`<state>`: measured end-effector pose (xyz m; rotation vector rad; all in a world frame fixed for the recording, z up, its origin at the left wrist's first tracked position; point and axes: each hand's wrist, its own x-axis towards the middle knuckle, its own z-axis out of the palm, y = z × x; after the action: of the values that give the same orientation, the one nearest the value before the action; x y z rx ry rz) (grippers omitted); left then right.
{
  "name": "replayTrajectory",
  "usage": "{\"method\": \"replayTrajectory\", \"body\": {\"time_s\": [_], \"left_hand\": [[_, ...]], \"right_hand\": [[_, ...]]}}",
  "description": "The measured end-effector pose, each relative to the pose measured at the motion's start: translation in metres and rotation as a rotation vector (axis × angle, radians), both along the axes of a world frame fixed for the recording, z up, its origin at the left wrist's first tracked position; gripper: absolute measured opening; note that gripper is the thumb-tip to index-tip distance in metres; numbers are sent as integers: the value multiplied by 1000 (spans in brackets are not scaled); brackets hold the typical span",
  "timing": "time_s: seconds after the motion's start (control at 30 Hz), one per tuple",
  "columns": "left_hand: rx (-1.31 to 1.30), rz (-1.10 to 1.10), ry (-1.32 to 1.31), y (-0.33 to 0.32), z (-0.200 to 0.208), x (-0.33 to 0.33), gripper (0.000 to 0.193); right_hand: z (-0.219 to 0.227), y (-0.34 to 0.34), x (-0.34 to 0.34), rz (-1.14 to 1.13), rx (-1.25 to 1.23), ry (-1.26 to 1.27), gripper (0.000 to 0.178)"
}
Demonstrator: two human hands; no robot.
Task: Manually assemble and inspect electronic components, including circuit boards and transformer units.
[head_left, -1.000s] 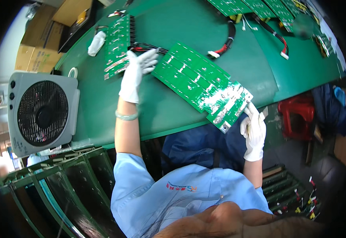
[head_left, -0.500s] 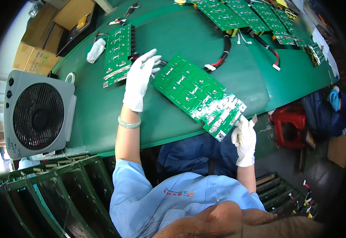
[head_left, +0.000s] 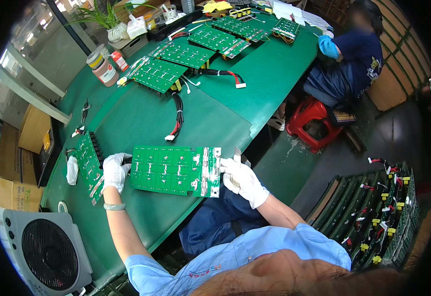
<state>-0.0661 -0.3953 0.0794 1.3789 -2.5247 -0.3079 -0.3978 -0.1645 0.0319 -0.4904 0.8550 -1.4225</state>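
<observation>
A green circuit board (head_left: 163, 170) with silvery solder strips at its right end lies crosswise between my hands, above the table's near edge. My right hand (head_left: 245, 182), in a white glove, pinches that right end; a flat grey metal strip (head_left: 238, 155) sticks up by its fingers. At the left end, my gloved left hand (head_left: 115, 172) is closed, its fingers curled beside something dark that they mostly hide. Just left of it, a second green board (head_left: 90, 165) rests tilted, with black parts along one edge.
Several wired green boards (head_left: 158, 74) line the table's far side, cables hanging toward me. A fan (head_left: 50, 251) stands at left. At right are a person (head_left: 348, 69) in dark clothes, a red stool (head_left: 311, 123) and a rack of boards (head_left: 373, 212).
The view has swung right, bringing in the person and the rack. The held board has turned from slanting to nearly level. My left fingers, stretched out before, have curled in.
</observation>
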Motion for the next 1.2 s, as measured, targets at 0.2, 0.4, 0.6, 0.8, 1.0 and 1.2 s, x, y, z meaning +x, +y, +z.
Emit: {"method": "replayTrajectory", "body": {"time_s": [0.2,0.4,0.6,0.8,1.0,1.2], "left_hand": [[-84,-62,-94,16,9,-17,23],[-127,-152,-77,29,2,-39,21],[-89,-175,1,49,-10,-45,22],[-103,-117,35,84,-5,-29,21],[-126,52,46,106,-4,4,14],[-14,232,132,123,6,44,29]], "right_hand": [[-4,-14,-34,6,-44,55,49],[-17,-27,-78,-93,76,23,45],[-2,-29,-93,-168,156,-81,46],[19,-46,-88,-102,82,-42,42],[8,-82,-74,137,97,-26,43],[1,-124,-39,348,126,65,43]]}}
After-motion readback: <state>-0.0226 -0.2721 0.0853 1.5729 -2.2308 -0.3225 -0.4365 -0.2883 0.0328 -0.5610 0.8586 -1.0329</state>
